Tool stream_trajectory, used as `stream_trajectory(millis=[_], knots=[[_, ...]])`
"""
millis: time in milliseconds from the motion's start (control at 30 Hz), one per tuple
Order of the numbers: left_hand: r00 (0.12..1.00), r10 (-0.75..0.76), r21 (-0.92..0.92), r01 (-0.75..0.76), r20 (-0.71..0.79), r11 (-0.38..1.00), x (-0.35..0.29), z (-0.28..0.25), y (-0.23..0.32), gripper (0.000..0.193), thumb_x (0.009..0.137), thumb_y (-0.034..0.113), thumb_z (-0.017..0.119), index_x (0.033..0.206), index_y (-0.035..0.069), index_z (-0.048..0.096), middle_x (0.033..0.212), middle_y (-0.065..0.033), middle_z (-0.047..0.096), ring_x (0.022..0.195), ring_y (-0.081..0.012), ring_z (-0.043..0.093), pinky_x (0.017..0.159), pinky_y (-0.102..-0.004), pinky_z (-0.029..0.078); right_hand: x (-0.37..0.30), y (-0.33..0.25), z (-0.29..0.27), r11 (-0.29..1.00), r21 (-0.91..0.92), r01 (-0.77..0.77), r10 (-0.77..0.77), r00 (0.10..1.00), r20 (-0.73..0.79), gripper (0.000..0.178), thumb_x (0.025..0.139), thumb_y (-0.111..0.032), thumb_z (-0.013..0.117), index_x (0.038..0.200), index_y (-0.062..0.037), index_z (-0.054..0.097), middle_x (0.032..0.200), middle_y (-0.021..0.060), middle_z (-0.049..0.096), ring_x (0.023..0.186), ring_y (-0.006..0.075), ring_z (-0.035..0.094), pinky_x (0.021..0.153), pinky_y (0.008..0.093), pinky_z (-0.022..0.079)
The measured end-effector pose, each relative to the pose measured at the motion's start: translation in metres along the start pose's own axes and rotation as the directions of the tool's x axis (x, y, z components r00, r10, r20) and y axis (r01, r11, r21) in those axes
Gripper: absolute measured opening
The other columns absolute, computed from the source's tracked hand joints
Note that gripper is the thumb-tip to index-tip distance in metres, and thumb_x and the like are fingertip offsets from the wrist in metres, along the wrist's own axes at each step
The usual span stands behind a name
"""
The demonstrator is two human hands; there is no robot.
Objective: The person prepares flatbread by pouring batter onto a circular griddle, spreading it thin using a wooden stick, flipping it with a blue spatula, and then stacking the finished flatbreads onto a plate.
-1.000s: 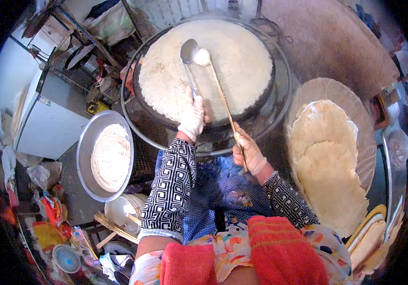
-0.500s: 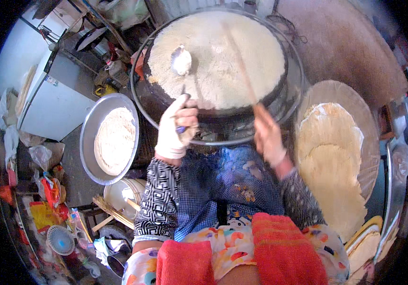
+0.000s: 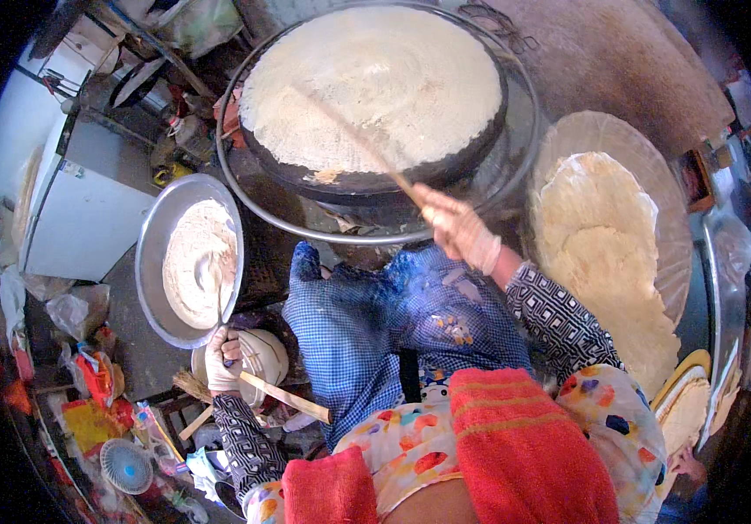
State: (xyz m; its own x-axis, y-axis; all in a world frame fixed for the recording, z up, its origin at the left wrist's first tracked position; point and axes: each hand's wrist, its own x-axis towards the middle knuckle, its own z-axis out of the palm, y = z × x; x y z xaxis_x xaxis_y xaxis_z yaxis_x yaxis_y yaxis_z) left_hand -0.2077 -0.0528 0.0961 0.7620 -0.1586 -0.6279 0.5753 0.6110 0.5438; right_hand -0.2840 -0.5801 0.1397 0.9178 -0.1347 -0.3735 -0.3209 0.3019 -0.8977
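My gloved left hand (image 3: 224, 358) is closed round the handle of a ladle (image 3: 219, 301). The ladle's head rests in pale batter (image 3: 185, 278) inside a wide metal bowl (image 3: 147, 288). My gloved right hand (image 3: 460, 229) grips a long wooden spreader stick (image 3: 375, 159), which reaches over a big round griddle (image 3: 471, 157). A layer of pale batter (image 3: 428, 74) covers most of the griddle top, with rough marks near the stick. The stick's far end is blurred, and I cannot tell whether it touches the batter.
A metal ring (image 3: 244, 205) surrounds the griddle. On the right, a round tray (image 3: 664, 218) bears thin flatbreads (image 3: 607, 262), which hang over its near edge. Left are a white cabinet (image 3: 87, 227) and a pale bucket (image 3: 268, 356) with wooden sticks (image 3: 283, 396). Another person's hand (image 3: 686, 463) shows at lower right.
My left hand has moved from above the griddle down-left, bringing the ladle into the bowl. My right hand has swung the stick leftward across the griddle. The whole view has shifted slightly.
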Motion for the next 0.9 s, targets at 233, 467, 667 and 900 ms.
stream_trajectory(millis=[233, 467, 667, 900], knots=[[0.856, 0.5, 0.954, 0.032, 0.128, -0.298, 0.05, -0.017, 0.006, 0.044, 0.083, 0.012, 0.062, 0.124, 0.001, 0.048, 0.101, -0.0129, 0.057, 0.084, -0.0247, 0.056, 0.075, -0.0365, 0.049, 0.045, -0.043, -0.094, -0.155, -0.983, -0.099, -0.282, 0.958, -0.053, 0.047, 0.1, -0.027, 0.037, 0.146, -0.0296, 0.031, 0.09, 0.0214, 0.068, 0.076, 0.0369, 0.067, 0.067, 0.0481, 0.051], [0.465, 0.0, 0.289, -0.55, 0.885, -0.783, 0.063, 0.214, -0.136, 0.064, 0.075, 0.026, 0.071, 0.131, 0.006, 0.047, 0.127, -0.0189, 0.049, 0.123, -0.0379, 0.043, 0.11, -0.0548, 0.023, 0.079, -0.012, -0.119, 0.25, -0.951, -0.181, -0.358, 0.895, -0.265, 0.042, 0.101, -0.03, 0.036, 0.14, -0.0176, 0.042, 0.099, 0.0169, 0.066, 0.087, 0.033, 0.062, 0.084, 0.0442, 0.048], [0.493, -0.033, 0.352, -0.664, 0.869, -0.66, 0.075, 0.255, -0.228, 0.038, 0.072, 0.032, 0.072, 0.101, 0.011, 0.057, 0.103, -0.0116, 0.057, 0.105, -0.0362, 0.05, 0.104, -0.0558, 0.026, 0.031, 0.025, -0.099, 0.394, -0.904, -0.166, -0.213, 0.94, -0.266, 0.037, 0.1, -0.026, 0.046, 0.136, -0.0174, 0.05, 0.089, 0.0032, 0.06, 0.077, 0.0162, 0.052, 0.076, 0.0291, 0.046], [0.508, -0.011, 0.399, -0.691, 0.862, -0.603, 0.068, 0.271, -0.257, 0.038, 0.072, 0.03, 0.07, 0.102, 0.01, 0.056, 0.102, -0.0119, 0.055, 0.107, -0.0345, 0.049, 0.105, -0.0551, 0.024, -0.049, 0.006, -0.039, 0.904, -0.403, -0.146, 0.053, 0.971, -0.233, 0.041, 0.099, -0.024, 0.053, 0.139, -0.0317, 0.049, 0.06, -0.0044, 0.045, 0.047, 0.0079, 0.039, 0.041, 0.0241, 0.036]])
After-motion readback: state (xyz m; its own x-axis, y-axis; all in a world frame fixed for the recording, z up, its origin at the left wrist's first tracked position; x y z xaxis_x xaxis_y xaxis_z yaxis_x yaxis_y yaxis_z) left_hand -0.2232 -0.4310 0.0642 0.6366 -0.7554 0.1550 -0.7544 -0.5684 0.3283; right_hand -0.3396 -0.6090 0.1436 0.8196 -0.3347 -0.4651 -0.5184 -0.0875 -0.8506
